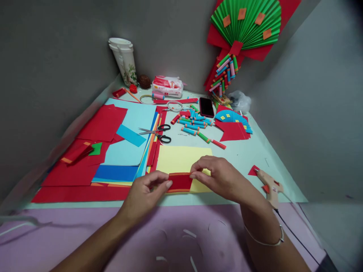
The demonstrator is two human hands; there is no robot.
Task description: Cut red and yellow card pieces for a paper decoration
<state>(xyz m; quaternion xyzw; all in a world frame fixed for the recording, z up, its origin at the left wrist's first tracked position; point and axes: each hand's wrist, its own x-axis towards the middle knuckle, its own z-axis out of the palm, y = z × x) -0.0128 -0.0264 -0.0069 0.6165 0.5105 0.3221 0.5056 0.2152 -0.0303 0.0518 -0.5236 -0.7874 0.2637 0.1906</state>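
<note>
Left hand [149,192] and right hand [219,176] each pinched on an end of a red paper strip [180,183] with orange edges, over the near side of a yellow sheet [181,158]; contact with the sheet hard to tell. Should handle light, bendable, quick to crease; best taken lightly by both ends, thumb against fingertips.

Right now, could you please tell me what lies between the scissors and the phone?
In the head view, small rolled tubes, mostly blue, lie between the scissors and phone.

Phone [207,107] and tissue pack [167,87] on pale tabletop [241,153]
</note>
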